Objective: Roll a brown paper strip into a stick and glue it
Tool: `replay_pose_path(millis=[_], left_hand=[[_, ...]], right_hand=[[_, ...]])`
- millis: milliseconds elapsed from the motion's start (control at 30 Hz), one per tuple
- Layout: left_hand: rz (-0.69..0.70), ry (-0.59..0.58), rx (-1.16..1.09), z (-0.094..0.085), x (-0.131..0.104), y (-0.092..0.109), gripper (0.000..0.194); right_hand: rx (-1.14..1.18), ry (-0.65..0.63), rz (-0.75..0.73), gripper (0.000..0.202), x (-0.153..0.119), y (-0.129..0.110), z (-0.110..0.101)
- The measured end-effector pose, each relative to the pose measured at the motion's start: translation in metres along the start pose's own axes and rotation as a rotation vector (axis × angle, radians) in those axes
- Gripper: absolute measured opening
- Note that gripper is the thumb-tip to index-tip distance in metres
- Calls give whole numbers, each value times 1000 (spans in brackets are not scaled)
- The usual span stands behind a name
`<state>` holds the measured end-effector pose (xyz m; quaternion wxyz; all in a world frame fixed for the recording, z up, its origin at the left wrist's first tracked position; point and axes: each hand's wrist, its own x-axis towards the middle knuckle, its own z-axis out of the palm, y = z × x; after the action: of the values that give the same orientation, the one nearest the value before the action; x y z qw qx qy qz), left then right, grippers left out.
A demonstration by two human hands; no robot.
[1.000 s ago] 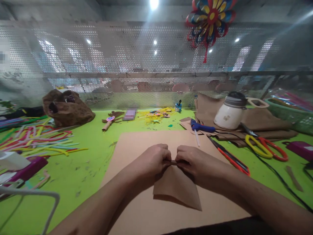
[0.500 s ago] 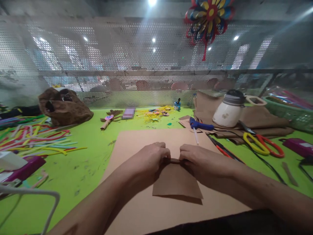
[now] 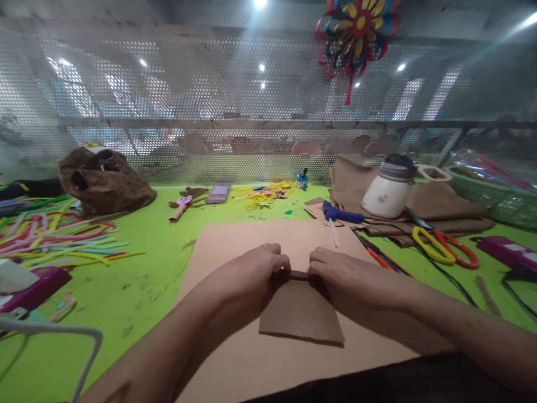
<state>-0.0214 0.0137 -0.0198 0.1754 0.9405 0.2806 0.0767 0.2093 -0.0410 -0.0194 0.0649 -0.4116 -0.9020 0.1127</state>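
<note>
A brown paper piece (image 3: 301, 313) lies on a larger tan sheet (image 3: 222, 240), its far edge rolled or folded into a narrow strip. My left hand (image 3: 262, 268) pinches the left end of that strip, fingers bent. At the strip's right end, my right hand (image 3: 335, 274) grips it the same way. A short length of the rolled edge shows between the two hands. My fingertips are partly hidden behind the knuckles.
Beyond the sheet are a blue glue gun (image 3: 342, 214), scissors (image 3: 444, 246), a white bottle (image 3: 388, 187) and brown paper (image 3: 453, 201). Pipe cleaners (image 3: 62, 235) and a brown bag (image 3: 107, 182) are on the left. A green basket (image 3: 495, 196) stands right.
The view has shifted slightly, so the table items appear a little further left. Both hands stay on the rolled edge with almost no visible movement.
</note>
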Motion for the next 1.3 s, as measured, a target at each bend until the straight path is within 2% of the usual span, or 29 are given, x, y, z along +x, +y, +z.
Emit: replay_pose_path(millis=[267,433,533,667,733,800,867,933,1033,1133,1300], left_hand=[[-17,0,-5,-5,-4,5,13],[-41,5,-91,-5,-3,3,15],[-74,77,-249,-7,-2,-3,19],[-140,179,-409,-15,0,-11,23],[-150,126,-395,-21,2,-13,33],[-163,4,-380,-26,2,-13,41],[-158,-126,-397,-30,1,-11,43],[-130,-181,-455,-33,-1,-8,42],[-98,-217,-555,-33,-3,-5,37],[-119,-248,-645,-31,-1,-3,34],[-211,-175,-743,-20,4,-1,31]], right_hand=[[-3,38,39,14,0,-2,3],[-104,116,24,12,8,4,20],[-185,225,3,13,12,6,29],[-295,357,-145,16,17,0,24],[-348,378,-226,18,22,-5,18],[-363,377,-266,13,25,-9,13],[-345,383,-279,8,28,-12,11],[-329,441,-282,11,28,-13,12],[-315,547,-280,19,25,-12,15],[-301,585,-276,22,22,-14,15],[-261,618,-234,21,20,-18,15]])
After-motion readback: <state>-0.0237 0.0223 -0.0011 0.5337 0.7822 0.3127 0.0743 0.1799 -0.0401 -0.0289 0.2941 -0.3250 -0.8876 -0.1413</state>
